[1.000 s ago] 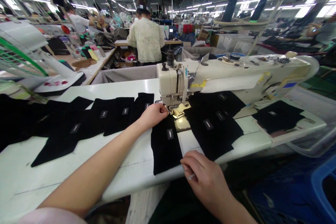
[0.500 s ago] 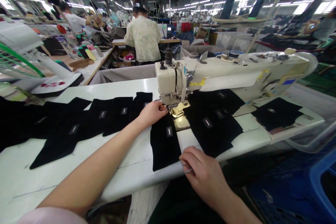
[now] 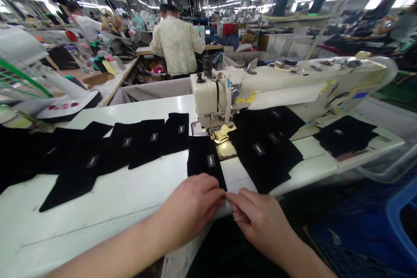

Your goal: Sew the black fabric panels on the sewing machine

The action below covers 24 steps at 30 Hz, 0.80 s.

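Note:
A black fabric piece [image 3: 198, 156] with a small dark label lies on the white table, its far edge beside the sewing machine's presser foot [image 3: 215, 134]. At its near right corner my two hands meet fingertip to fingertip. My left hand [image 3: 200, 200] is closed in a pinch there and covers the near part of the piece. Closed too, my right hand [image 3: 260, 213] pinches at the same corner. A small pale item shows under its curled fingers, too hidden to name. Right of the needle area lie more labelled black pieces [image 3: 270, 165].
The sewing machine [image 3: 276, 82] stands across the back of the table. Overlapping black pieces [image 3: 127, 152] stretch along the left. A blue crate [image 3: 368, 221] is at the lower right, a white fan [image 3: 39, 61] at the left. A person [image 3: 176, 43] sits ahead, back turned.
My left hand has come from beside the presser foot down to the near corner of the black fabric piece, meeting my right hand. The right hand has barely moved.

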Available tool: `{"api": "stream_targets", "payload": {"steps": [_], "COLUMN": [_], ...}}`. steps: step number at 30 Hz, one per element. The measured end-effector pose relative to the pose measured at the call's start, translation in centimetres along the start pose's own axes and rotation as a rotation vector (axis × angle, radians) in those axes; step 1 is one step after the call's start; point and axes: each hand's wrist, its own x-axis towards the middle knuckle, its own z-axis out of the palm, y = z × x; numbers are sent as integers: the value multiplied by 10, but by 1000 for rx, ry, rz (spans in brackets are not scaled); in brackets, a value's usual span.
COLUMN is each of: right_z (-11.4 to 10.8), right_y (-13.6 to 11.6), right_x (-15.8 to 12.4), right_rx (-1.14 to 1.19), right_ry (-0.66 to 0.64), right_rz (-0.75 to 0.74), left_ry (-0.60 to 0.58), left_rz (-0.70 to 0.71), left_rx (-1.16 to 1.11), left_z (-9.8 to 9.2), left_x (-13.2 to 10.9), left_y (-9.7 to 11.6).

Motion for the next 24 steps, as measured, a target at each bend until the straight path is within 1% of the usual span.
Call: {"api": "stream_targets", "payload": {"steps": [1,3,5,7,11,17,24], "right_z": [0,-1,-3,-5,-9,-14,-16], "right_y": [1,1,1,0,-3,-4,-3], "right_x": [-1,-2,0,4,16,34,53], "right_rx": [-11,-10,8,23,21,-4,-74], "right_ry": [-13,-40,-67,-107,-186,-229,-248], "right_rz": [-3,4,19,44,108,184,201], "left_ry": [-8,2,22,38,86,67,48], "left_rz": [37,72,92,94,64,62,53], "left_rx": [17,71,100,106,93,42,29], "left_z": [5,16,22,24,19,10,4], "left_x": [-9,-22,-28,-27,-19,-10,-1], "left_y": [8,15,13,10,5,-1,-14]}}
